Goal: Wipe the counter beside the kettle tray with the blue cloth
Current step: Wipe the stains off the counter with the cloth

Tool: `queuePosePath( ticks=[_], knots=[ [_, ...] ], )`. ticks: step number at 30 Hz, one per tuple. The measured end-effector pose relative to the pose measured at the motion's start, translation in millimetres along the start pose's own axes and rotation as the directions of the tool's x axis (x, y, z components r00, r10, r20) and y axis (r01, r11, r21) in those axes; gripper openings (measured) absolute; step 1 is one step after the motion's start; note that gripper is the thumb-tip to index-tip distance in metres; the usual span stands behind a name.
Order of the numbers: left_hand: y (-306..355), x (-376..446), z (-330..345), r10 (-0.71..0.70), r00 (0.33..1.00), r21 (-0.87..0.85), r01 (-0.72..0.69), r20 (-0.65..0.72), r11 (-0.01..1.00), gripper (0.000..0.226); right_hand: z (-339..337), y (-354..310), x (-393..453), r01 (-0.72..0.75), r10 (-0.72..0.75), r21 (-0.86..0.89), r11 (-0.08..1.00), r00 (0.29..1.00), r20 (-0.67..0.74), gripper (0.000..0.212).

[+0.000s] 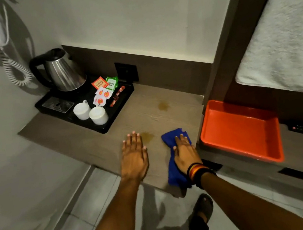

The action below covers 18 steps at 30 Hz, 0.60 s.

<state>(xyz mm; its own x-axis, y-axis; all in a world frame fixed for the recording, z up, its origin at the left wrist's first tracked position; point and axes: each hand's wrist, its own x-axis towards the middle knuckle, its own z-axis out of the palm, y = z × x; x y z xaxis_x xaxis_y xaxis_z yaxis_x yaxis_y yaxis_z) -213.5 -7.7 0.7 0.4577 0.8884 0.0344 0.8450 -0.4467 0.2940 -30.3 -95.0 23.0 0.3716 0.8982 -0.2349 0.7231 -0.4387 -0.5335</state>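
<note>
- A black kettle tray (108, 124) sits at the far left of the tabletop (139, 104).
- The left hand (134, 156) lies flat, its grip released, holding nothing.
- A brownish stain (147, 136) lies just beside its fingertips, left of the cloth.
- The right hand (185, 156), nearer the stain's right side, presses the blue cloth (170, 138) flat at the near edge.

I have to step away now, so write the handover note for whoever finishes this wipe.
Left hand: flat on the counter, open, holding nothing.
Right hand: pressing the blue cloth onto the counter near its front edge; part of the cloth hangs over the edge.
Kettle tray sits at the back left with the kettle and two cups on it.
Done: nothing evident; both stains remain.
Left: wipe the near stain between the hands, then the far stain beside the tray.
</note>
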Motion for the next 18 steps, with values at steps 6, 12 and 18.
queuePosePath(
  ticks=[6, 12, 18],
  knots=[
    [-60, 16, 11, -0.17, 0.985, -0.062, 0.168, -0.031, 0.984, 0.062, 36, 9, 23, 0.189, -0.212, -0.196, 0.962, 0.972, -0.099, 0.059],
    [-69, 21, 19, -0.17, 0.98, -0.146, 0.155, -0.1, 0.977, 0.059, 40, -3, 85, 0.156, -0.2, -0.194, 0.969, 0.95, -0.239, 0.052],
    [-72, 24, 21, -0.158, 0.977, -0.164, 0.134, -0.142, 0.977, 0.057, 61, -60, 100, 0.348, -0.349, -0.048, 0.936, 0.937, -0.021, 0.048]
  ],
)
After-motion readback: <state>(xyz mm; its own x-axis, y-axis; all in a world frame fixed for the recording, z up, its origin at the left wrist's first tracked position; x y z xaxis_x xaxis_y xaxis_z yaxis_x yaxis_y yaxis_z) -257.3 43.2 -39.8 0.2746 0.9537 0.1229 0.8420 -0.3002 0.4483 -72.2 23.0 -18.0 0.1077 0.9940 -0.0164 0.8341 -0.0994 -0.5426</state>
